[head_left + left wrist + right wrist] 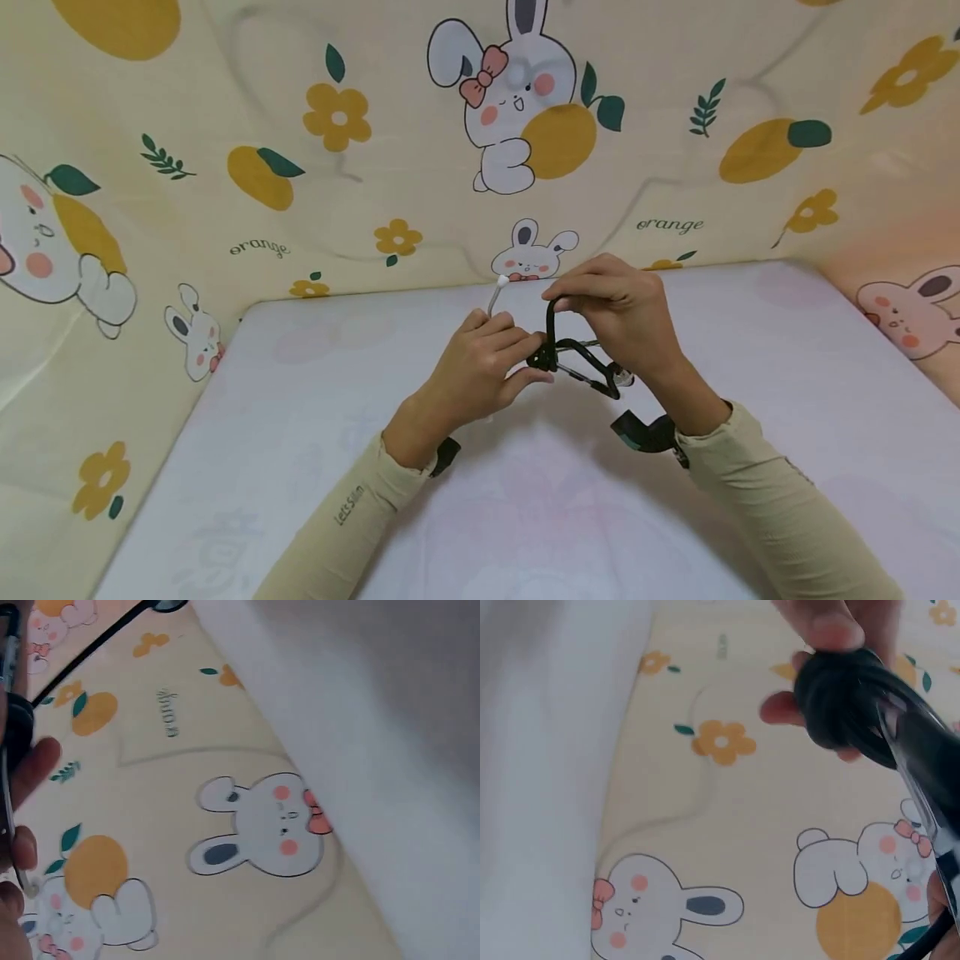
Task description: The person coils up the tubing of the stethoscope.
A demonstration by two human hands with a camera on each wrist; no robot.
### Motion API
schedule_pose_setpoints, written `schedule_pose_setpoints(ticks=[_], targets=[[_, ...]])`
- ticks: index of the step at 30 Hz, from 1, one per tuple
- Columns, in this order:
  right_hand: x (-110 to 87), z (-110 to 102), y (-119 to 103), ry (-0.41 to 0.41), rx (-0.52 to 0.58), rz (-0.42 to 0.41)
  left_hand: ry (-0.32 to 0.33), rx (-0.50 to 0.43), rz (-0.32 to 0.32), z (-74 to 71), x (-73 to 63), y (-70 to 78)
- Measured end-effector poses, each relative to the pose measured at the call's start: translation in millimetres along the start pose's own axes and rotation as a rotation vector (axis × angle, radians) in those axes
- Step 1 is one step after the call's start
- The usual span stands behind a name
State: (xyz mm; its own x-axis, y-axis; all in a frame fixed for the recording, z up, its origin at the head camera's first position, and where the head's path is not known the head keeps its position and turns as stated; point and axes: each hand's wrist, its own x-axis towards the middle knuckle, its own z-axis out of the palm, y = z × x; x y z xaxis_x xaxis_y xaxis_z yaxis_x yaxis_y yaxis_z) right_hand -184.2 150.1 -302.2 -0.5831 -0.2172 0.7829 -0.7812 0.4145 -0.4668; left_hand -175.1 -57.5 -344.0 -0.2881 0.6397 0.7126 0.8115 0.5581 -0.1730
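The black wire frame [597, 364] spans the space between your two hands and appears to be held up over the desk [525, 533]. Your left hand [483, 367] pinches the dark knotted end [538, 358] with the thumb below and curled fingers above, leaving little gap; your right hand [622, 308] pinches the top of a black upright bend [551, 323] between thumb and fingertips. The likeliest fault, in our judgement, is slippage: both grips lie close together at one end, so the overhanging part beneath your right palm may swing or twist if either pinch slackens. A hard pull upward by your right hand could also distort the bend or tighten the knot, whose windings are blurred in the right wrist view. The clear piece [624, 377] at the far end, just under your right palm, may knock against that wrist if the frame rotates. As to orientation, the long axis runs from your left fingertips toward your right wrist, sloping slightly toward you at that end; the bend stands nearly upright between your hands. A pale stalk [492, 300] rises above your left knuckles, its white tip pointing up and away from you; whether it joins the frame is hidden behind your fingers.
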Motion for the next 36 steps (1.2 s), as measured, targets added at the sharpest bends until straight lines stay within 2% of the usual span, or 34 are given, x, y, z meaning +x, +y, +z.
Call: schedule_pose_setpoints(ticks=[3,6,8,11,15,21,25,28,33,36], targets=[[0.1,1.2,-0.8,0.029,0.028,0.031,0.01,0.087,0.022,-5.4,2.6,2.8],[-0.7,2.3,0.4,0.041,0.03,0.091,0.051,0.142,0.052,-8.5,4.2,3.8],[-1.7,2.2,2.0,0.035,0.037,0.142,0.089,0.147,0.066,-8.0,4.4,3.5],[-2.1,1.7,4.3,0.003,0.039,0.225,0.136,0.099,0.062,-6.9,3.7,1.7],[-0.7,0.2,5.6,-0.073,0.057,0.348,0.165,0.057,0.046,-5.7,2.1,-0.2],[1.5,-3.1,3.1,-0.185,0.079,0.506,0.196,0.123,0.067,-4.0,1.3,-0.2],[4.6,-8.3,3.8,-0.266,0.082,0.542,0.203,0.141,0.094,-4.6,1.4,-0.4],[7.8,-15.8,10.0,-0.359,0.139,0.569,0.201,0.13,0.104,-5.4,2.2,-1.7],[9.4,-28.4,26.3,-0.482,0.26,0.621,0.231,0.027,0.052,-9.9,4.1,-3.6],[7.0,-27.8,35.7,-0.557,0.287,0.61,0.25,-0.036,0.01,-12.9,4.4,-4.9]])
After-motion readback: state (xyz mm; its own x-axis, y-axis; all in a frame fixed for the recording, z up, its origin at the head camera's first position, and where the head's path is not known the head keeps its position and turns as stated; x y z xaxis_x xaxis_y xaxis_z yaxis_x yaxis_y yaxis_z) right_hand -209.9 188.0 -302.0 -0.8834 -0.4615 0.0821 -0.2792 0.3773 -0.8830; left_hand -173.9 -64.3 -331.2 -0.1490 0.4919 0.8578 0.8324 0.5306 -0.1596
